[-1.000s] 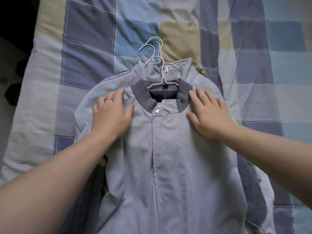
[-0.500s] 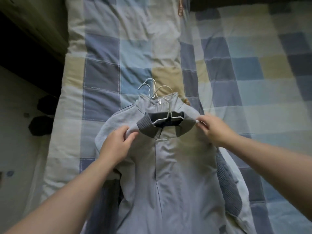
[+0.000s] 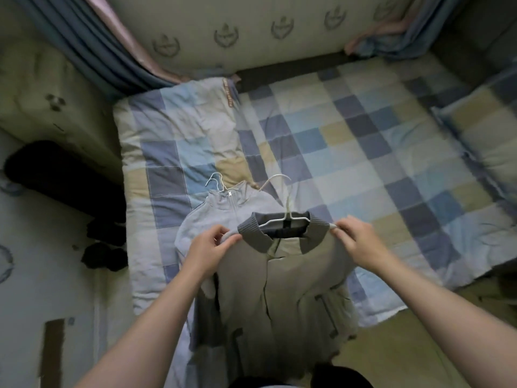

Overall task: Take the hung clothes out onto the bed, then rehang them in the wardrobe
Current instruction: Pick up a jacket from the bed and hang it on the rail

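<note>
Grey cloth is hanging between both hands here: the grey jacket [image 3: 282, 275], ribbed collar uppermost, is sitting on its white hanger [image 3: 288, 218], hook pointing away over the bed [image 3: 377, 152]. The left hand [image 3: 208, 247] is pinching the shoulder on its side, thumb and fingertips closing over the cloth at the hanger's end; the right hand [image 3: 359, 243] is doing the same at the other shoulder, fingers bunched and nipping the very tip. The jacket's body is draping down past the near edge of the bed toward the person; whether the hem is touching anything, I cannot tell.

Just behind it a lighter zip-up top [image 3: 215, 217] is lying flat on the patchwork quilt [image 3: 173, 152], wire hooks [image 3: 214, 180] showing above its collar; how many garments are stacked there is unclear.

To my eye this is looking like the rehanging half of the job, with this jacket being the one going back. The next move is calling for one hand to shift to the hanger's neck so the hook is free for the rail, then a turn toward the wardrobe, which is not in view; the shoulders are needing to sit square on the hanger, or the jacket could slide off.
</note>
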### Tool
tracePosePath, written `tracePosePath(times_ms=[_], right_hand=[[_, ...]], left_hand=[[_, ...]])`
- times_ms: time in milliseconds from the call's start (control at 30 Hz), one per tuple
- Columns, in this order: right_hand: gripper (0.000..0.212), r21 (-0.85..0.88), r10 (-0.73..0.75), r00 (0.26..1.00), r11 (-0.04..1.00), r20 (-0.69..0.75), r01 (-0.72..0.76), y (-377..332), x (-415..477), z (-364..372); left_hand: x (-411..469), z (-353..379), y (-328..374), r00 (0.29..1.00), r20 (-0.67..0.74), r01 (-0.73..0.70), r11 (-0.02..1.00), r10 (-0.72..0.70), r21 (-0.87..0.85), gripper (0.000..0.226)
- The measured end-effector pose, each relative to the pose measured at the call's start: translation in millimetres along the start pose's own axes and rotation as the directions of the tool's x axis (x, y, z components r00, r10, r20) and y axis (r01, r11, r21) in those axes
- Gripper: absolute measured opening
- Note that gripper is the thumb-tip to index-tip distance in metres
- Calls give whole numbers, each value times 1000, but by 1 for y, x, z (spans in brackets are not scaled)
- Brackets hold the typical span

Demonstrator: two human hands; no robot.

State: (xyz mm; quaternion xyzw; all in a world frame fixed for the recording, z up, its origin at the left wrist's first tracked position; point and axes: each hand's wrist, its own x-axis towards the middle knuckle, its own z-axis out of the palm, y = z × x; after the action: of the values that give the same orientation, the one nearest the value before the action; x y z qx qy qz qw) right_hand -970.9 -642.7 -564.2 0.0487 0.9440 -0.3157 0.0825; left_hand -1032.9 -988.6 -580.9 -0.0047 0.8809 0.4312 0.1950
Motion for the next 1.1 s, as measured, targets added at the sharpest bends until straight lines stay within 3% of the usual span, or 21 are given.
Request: tracePosePath(times_ms=[267, 500, 833, 1100], right_hand=[[11, 121, 151, 946, 985, -287, -120, 23, -140, -86], [11, 237, 306, 820, 948, -485, -214, 86, -273, -159], [10, 319, 465, 582, 885, -667, -340, 197, -466, -237], [7, 410, 605, 324, 762, -728, -501, 249, -607, -265]], left_hand=[[-58, 49, 110, 958, 96, -274, 961, 270, 24, 14], [-104, 146, 225, 853, 227, -493, 869, 471, 49, 13], [-188, 336, 364, 621, 406, -730, 683, 670, -10, 16], [-273, 476, 454, 312, 604, -823, 526, 734, -213, 17]])
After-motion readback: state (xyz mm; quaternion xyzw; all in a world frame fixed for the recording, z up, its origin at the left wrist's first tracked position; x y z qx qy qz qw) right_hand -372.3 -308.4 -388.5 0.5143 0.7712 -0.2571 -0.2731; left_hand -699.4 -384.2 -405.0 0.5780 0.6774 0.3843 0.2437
